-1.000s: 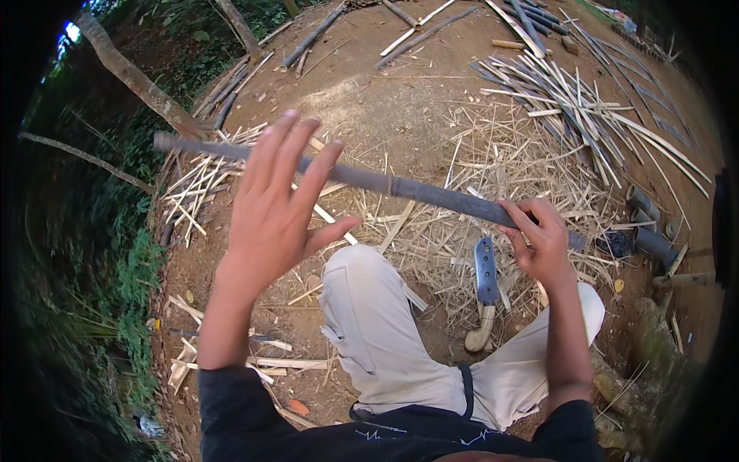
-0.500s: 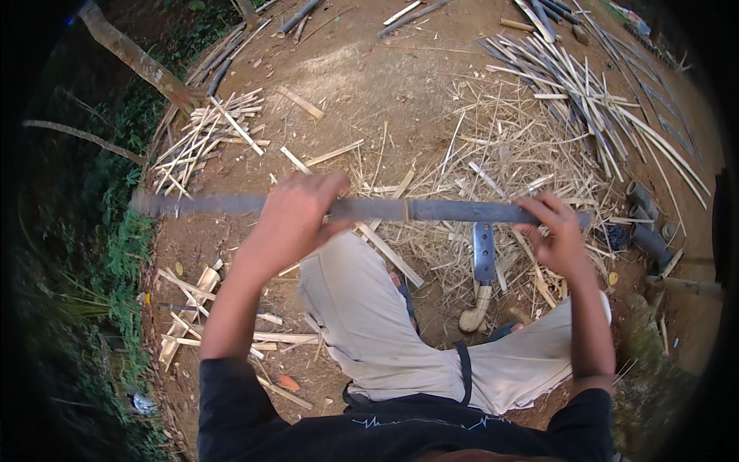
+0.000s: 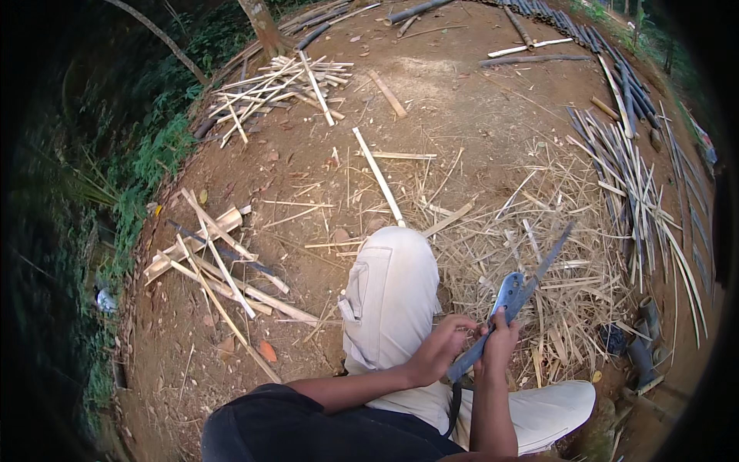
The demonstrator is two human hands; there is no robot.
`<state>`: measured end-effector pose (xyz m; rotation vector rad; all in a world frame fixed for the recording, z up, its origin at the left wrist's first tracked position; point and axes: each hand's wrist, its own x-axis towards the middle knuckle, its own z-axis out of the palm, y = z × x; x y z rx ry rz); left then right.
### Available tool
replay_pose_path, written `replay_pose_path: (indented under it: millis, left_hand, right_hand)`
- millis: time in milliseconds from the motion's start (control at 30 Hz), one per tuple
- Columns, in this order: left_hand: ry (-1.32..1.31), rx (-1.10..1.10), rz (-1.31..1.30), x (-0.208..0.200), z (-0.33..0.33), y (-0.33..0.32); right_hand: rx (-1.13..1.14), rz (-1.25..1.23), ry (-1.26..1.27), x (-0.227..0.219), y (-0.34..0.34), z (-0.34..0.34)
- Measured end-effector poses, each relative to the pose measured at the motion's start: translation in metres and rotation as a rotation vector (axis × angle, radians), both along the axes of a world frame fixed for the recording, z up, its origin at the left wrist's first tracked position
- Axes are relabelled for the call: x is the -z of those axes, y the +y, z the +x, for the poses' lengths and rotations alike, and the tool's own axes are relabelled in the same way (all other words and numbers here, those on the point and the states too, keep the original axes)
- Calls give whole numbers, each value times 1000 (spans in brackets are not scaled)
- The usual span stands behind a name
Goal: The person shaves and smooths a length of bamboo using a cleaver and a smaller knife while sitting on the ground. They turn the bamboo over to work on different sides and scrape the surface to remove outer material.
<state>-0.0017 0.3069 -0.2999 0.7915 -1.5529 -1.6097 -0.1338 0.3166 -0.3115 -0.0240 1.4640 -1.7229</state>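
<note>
My right hand [image 3: 500, 343] is closed around a long dark bamboo strip [image 3: 548, 258], which slants from beside my lap up to the right over the shavings. Just left of the strip shows the broad shiny metal blade [image 3: 506, 291] of a knife, with holes in it. Its handle is hidden by my hands and the strip. My left hand [image 3: 443, 350] is close to the strip's lower part, fingers loosely bent and apart, seemingly holding nothing. Whether its fingertips touch the strip is hard to make out.
Pale shavings [image 3: 570, 308] cover the ground beyond my legs. Split bamboo pieces lie at left [image 3: 223, 254] and far left [image 3: 285, 85]. A pile of long strips [image 3: 635, 192] lies at right, near dark bamboo tubes [image 3: 643, 354]. Green plants [image 3: 154, 162] border the left side.
The bamboo, earlier held level across my front by both hands, is now slanted beside the knife blade in my right hand. My left hand has let go. The view has shifted left.
</note>
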Motion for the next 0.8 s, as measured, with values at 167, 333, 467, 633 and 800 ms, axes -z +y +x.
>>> replay_pose_path:
  millis: [167,333,467,633,800]
  left_hand:
    - [559,-206,-396,-41,-6,-15]
    - [1006,-223,-355,-124,-1,-49]
    - [912,-284,-626,-171,-34,-78]
    - [869,-104,-642,-275,-21,-123]
    - [881,-144,-754,-349,-5,-172]
  right_hand:
    - [104,-165,-224,-63,-32,41]
    - [224,-471,-506,-124,-75,53]
    - [270,-454,-440,-148,-115,50]
    - [-175,-714,-360,-166,-96,34]
    - [-120,179,877,81,-62,-47]
